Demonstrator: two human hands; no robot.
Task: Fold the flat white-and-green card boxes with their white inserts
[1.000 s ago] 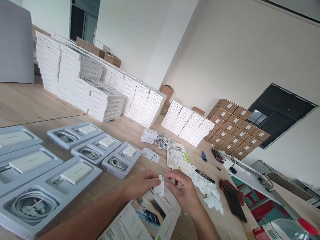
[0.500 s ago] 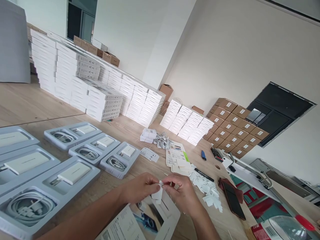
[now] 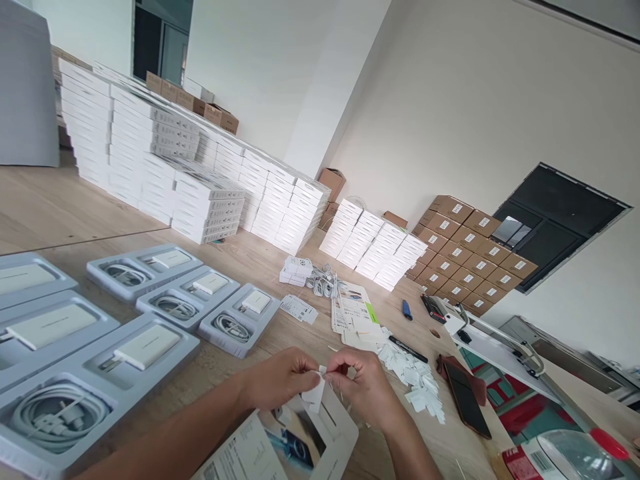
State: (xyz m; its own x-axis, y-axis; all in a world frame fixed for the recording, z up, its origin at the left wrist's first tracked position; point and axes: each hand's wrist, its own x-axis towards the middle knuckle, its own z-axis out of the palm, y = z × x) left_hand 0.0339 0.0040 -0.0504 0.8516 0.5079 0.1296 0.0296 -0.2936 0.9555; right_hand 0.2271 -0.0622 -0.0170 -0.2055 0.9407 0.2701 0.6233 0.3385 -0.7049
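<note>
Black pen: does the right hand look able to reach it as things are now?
Probably yes: the black pen lies near the right hand, by the white slips, and nothing seems to cover it. But this hand is busy at the white tag, so it would likely leave that first.

White tag (image 3: 313, 399) is seen between fingers (image 3: 308, 381); card (image 3: 280, 443) below them is printed white, blue and brown. Left of fingers, pale grey-blue trays (image 3: 225, 345) are seen; right, white slips (image 3: 417, 380), black marker (image 3: 409, 349).
</note>
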